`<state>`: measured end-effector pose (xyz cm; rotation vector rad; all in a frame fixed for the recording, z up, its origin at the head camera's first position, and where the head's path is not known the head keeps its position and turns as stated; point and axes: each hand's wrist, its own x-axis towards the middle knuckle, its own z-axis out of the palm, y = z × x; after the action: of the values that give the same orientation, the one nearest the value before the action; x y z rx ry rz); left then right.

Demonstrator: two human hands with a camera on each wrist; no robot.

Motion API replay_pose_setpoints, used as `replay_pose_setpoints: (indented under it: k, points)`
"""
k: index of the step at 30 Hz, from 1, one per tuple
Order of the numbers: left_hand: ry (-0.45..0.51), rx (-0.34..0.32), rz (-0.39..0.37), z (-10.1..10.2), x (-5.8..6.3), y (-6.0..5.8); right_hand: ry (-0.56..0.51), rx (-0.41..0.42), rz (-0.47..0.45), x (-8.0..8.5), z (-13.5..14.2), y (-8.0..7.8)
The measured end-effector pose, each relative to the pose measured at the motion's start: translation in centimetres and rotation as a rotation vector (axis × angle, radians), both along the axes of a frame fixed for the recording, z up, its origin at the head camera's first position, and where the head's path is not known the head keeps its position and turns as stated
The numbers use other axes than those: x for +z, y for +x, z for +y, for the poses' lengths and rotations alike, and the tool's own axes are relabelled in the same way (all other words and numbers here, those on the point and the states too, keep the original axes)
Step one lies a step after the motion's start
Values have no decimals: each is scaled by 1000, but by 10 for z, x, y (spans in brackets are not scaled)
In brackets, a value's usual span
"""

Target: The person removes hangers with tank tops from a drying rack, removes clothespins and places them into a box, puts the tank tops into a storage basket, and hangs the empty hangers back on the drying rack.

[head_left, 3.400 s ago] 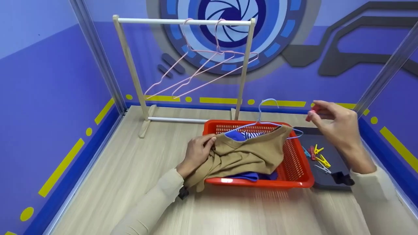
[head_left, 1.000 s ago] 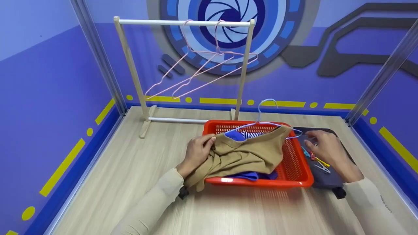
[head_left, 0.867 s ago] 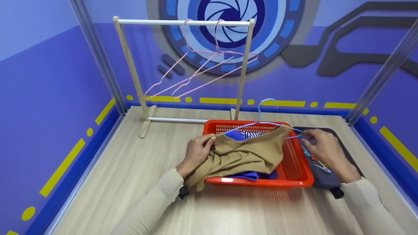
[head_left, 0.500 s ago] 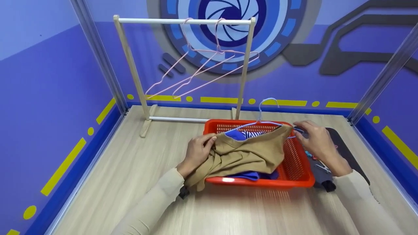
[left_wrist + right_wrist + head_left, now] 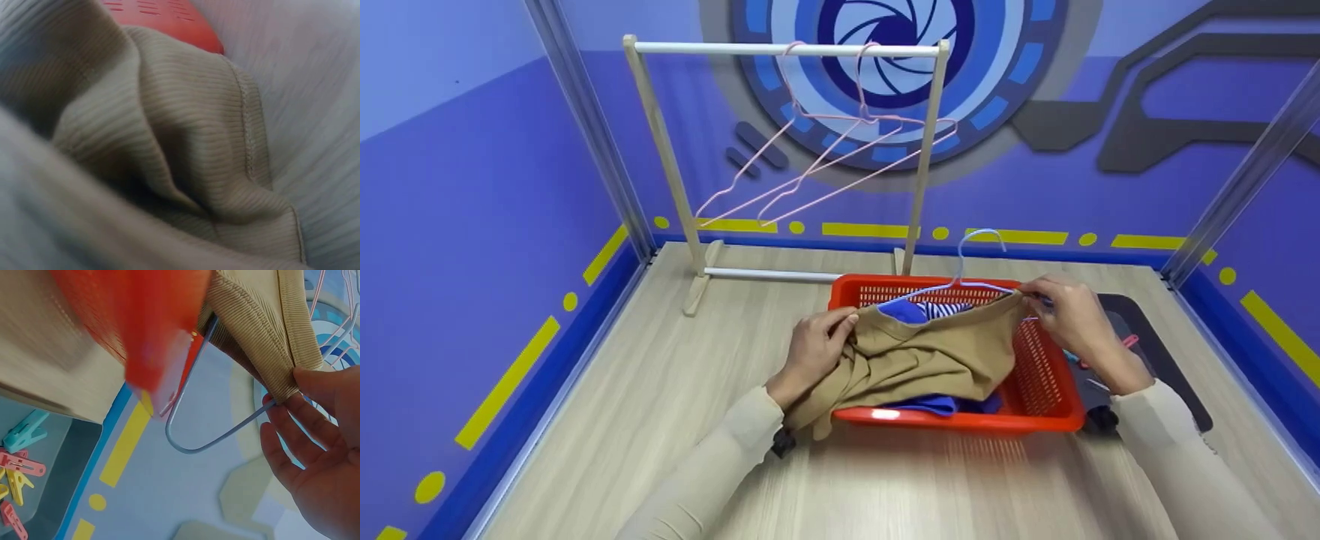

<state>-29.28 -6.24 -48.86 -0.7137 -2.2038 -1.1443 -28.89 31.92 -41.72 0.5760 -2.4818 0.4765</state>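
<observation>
A tan ribbed top (image 5: 937, 349) lies across the red basket (image 5: 1065, 409), with a light-blue wire hanger (image 5: 960, 262) inside its neckline. The hanger's hook points upward. My left hand (image 5: 812, 349) pinches the top near its left shoulder; in the left wrist view the ribbed cloth (image 5: 191, 124) fills much of the frame. With thumb and fingers, my right hand (image 5: 1072, 311) grips the top's right shoulder edge where it meets the hanger. The right wrist view shows the hanger's rounded end (image 5: 185, 449) sticking out past the cloth beside those fingers.
Behind, a clothes rack (image 5: 787, 49) with a white rail carries two pink wire hangers (image 5: 829, 157). Right of the basket, partly behind my right arm, a dark tray (image 5: 1166, 375) holds several clothes pegs (image 5: 25, 464). Blue and striped cloth (image 5: 941, 309) lies under the top.
My right hand let go of a red clothes peg over the tray, then moved left to the top's right shoulder and took hold of it. My left hand has stayed in place.
</observation>
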Motion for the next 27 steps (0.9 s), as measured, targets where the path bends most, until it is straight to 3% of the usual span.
replay_pose_setpoints:
  k: [10,14,19,27]
  points:
    - [12,-76,-3,-6,4,-2,-20,1,33,0,7,4]
    - [9,-83,-10,-7,5,-1,-5,-9,-14,0,10,5]
    - [8,-85,-35,-8,5,-1,8,36,-84,-1,9,7]
    - [10,-93,-28,-7,2,-1,8,51,-25,-1,8,8]
